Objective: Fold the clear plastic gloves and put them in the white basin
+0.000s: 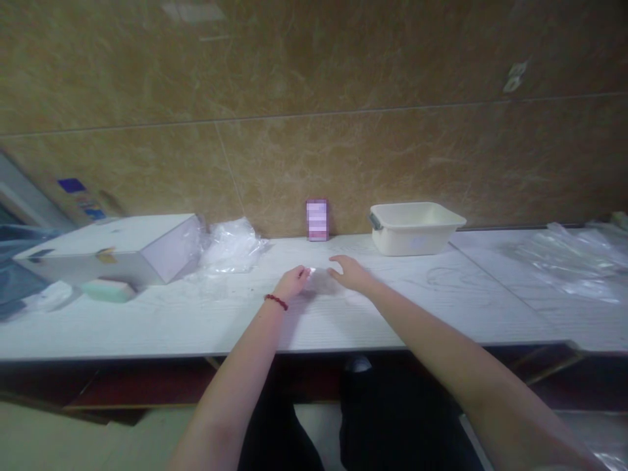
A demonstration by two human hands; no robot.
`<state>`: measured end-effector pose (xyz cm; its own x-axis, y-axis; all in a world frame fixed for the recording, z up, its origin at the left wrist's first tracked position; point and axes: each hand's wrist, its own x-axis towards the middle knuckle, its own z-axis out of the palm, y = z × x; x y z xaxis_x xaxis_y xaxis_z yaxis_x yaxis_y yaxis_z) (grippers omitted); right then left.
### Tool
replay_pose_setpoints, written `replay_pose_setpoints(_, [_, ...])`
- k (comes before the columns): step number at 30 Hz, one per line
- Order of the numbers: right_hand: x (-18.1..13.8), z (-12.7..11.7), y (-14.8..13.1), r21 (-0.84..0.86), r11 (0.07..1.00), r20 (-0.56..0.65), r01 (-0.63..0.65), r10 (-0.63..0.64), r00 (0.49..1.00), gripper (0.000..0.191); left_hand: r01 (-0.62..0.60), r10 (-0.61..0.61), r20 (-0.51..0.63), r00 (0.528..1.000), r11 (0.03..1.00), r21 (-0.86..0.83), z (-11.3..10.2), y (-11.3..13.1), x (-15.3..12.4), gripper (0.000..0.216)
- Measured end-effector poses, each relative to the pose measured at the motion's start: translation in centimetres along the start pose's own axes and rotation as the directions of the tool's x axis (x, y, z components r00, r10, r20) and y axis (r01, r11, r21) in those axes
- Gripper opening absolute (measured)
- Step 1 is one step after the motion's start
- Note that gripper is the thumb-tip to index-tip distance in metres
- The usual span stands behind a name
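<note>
Both my hands reach out over a white table point(343, 327). My left hand point(293, 282), with a red bead bracelet at the wrist, has its fingers pinched on the edge of a small clear plastic piece point(320, 280) lying on the table. Just right of that piece, my right hand point(349, 273) rests with its fingers curled down onto it. The piece is thin, see-through and blurred, so what it is stays unclear.
A white box point(118, 248) sits at the left with crumpled clear plastic point(230, 245) beside it. A small pink box point(316, 220) stands against the brown tiled wall. A cream tub point(415, 227) lies right of it. Clear plastic sheets point(569, 258) cover the far right.
</note>
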<state>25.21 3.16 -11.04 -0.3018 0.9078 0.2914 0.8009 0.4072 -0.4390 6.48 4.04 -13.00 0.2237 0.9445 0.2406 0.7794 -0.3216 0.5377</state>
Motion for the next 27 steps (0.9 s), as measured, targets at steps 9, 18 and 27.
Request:
replay_pose_setpoints(9, [3.4,-1.2,-2.1,0.174,0.982,0.248,0.071,-0.114,0.962,0.022,0.129,-0.112,0.069,0.991,0.741,-0.659,-0.7,0.6,-0.2,0.034])
replay_pose_setpoints(18, [2.4,1.1,-2.9,0.209,0.959,-0.011,-0.192,0.199,0.980,0.027,0.181,-0.307,0.050,0.950,0.415,-0.891,0.1,1.4,-0.1,0.037])
replay_pose_setpoints(27, [0.7,2.9,-2.6,0.539,0.800,0.133,-0.262,0.226,0.965,0.024,0.116,-0.301,-0.276,0.913,0.838,-0.533,0.8,-0.2,0.5,0.035])
